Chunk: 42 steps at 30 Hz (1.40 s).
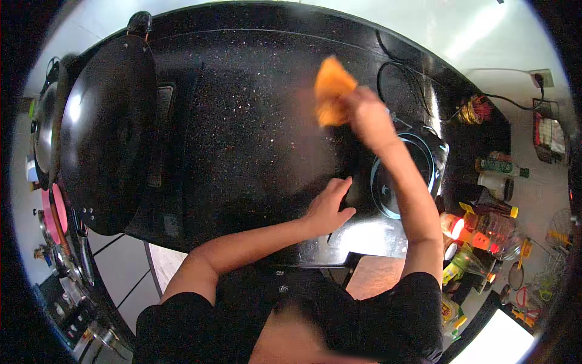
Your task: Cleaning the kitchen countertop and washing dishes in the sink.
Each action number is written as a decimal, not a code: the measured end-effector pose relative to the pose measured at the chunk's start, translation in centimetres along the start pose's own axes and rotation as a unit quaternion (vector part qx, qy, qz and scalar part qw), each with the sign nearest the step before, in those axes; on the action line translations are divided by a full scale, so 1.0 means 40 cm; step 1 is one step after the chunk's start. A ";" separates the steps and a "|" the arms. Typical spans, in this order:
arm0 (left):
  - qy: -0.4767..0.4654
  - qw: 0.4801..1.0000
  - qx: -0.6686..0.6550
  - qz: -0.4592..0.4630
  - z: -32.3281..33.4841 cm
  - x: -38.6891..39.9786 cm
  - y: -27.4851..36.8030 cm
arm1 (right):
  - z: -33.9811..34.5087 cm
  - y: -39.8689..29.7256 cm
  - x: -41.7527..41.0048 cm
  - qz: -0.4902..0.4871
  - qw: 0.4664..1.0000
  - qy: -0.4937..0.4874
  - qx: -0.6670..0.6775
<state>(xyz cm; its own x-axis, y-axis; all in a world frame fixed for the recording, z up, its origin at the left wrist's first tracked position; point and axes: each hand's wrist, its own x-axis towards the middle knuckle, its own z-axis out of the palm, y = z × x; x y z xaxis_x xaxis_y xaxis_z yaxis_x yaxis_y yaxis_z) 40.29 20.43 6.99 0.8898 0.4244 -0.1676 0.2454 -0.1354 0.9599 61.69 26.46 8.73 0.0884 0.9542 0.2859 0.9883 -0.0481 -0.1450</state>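
My right hand (370, 118) grips an orange cloth (334, 93) over the black speckled countertop (245, 113). Both are blurred by motion, and whether the cloth touches the counter is hard to tell. Lower down, my left hand (329, 210) is at the left edge of a black induction cooktop (386, 200) with a pale ring on its glass. Its thumb and fingers are spread apart, and nothing is seen in its grasp. My right forearm passes over the cooktop and covers part of it.
A large dark wok (109, 136) stands at the left, before a pink item (54, 214) and several utensils. Bottles, including a clear plastic one (493, 232), crowd the right side. A black cord (386, 68) loops behind the cooktop. A bundle of coloured ties (475, 109) sits farther right.
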 end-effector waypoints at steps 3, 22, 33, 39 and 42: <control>-0.020 0.999 0.029 -0.005 0.006 0.022 -0.004 | 0.035 -0.036 0.017 0.027 0.988 -0.125 -0.091; -0.001 0.975 -0.219 -0.036 -0.276 -0.198 -0.101 | 0.233 -0.103 -0.048 0.237 0.869 -0.083 -0.427; -0.050 0.962 -0.259 -0.068 -0.437 -0.462 -0.175 | 0.006 -0.631 -0.485 0.228 0.959 -0.153 -0.075; 0.024 0.957 -0.273 -0.096 -0.474 -0.532 -0.182 | 0.151 -0.368 -0.149 0.143 0.979 -0.031 -0.143; 0.059 0.952 -0.284 -0.097 -0.469 -0.559 -0.182 | 0.280 -0.219 0.102 0.109 0.982 0.033 -0.151</control>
<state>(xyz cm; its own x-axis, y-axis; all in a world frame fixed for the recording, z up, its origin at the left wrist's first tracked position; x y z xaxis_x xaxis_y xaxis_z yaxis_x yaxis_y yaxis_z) 11.40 28.72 7.96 0.7914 0.4938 -0.3603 0.1243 0.4472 0.8858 51.99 34.10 0.56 0.2993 0.8911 0.3411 0.9362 -0.3433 0.0753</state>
